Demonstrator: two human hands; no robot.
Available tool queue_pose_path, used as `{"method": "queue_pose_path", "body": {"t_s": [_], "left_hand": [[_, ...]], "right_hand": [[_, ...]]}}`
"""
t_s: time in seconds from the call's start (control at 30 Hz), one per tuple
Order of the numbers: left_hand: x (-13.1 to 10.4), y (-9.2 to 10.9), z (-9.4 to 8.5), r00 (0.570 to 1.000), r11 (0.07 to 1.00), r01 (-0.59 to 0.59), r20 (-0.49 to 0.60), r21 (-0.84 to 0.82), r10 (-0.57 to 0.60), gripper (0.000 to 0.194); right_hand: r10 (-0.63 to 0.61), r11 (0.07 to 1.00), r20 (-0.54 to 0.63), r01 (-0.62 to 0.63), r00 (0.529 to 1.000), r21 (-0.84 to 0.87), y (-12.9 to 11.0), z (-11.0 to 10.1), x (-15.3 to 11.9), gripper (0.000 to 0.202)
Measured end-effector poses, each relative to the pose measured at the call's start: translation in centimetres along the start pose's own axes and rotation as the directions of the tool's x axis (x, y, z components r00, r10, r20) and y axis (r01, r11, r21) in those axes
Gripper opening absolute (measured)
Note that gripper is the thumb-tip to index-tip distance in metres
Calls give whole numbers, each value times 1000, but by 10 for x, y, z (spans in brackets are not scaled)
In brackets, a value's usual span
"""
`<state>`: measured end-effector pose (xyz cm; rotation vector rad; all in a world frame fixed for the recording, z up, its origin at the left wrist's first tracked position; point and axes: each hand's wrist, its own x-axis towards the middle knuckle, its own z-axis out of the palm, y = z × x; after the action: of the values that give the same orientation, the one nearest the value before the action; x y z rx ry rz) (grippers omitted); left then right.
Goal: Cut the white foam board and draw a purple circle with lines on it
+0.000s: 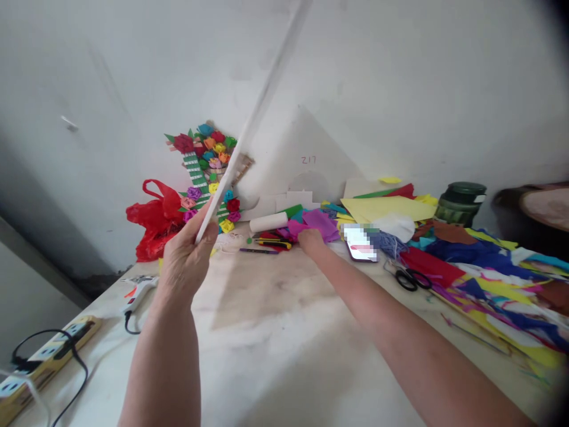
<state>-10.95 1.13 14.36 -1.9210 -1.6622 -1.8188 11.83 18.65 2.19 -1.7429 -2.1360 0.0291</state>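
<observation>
Pale table (pixel 275 332) against a wall, mess along the back and right side. Heap of coloured scraps (pixel 462 256) covers the right end. Long white piece (pixel 235 157), seen edge-on, slants up over the table; left hand (pixel 184 261) is closed round its lower end. Behind it, paper-flower craft (pixel 219 148) at the wall, red plastic bag (pixel 155 216) beside that. Power strip (pixel 48 353) at the near left, green jar (pixel 460 204) far right. Purple paper (pixel 326 225) mid-back; right hand (pixel 311 240) reaches to it, fingers hidden, can't tell if gripping. Phone (pixel 362 246) lies just right of that hand, screen lit. Glue gun (pixel 141 292) left, black-handled scissors (pixel 415 279) right. White roll (pixel 269 222) behind yellow-and-black cutter (pixel 273 243); purple pen (pixel 259 251) just in front.
</observation>
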Motion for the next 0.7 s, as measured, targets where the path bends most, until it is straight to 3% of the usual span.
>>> {"method": "queue_pose_path", "body": {"t_s": [0.13,0.3,0.37,0.7], "left_hand": [[0,1,-3,999,999,11,-35,-53,-13,38],[-1,2,-2,997,996,34,-63,-80,-39,39],[-1,3,-1,997,995,44,-61,-86,-49,38],[-2,5,0,996,995,66,-59,-79,-71,40]], "right_hand": [[-28,989,-32,23,999,-143,-11,7,-4,28],[-317,902,27,310,948,-301,-29,23,-3,34],[-365,885,30,357,930,-300,-33,29,-1,35],[-241,924,48,244,969,-293,-57,39,24,31]]}}
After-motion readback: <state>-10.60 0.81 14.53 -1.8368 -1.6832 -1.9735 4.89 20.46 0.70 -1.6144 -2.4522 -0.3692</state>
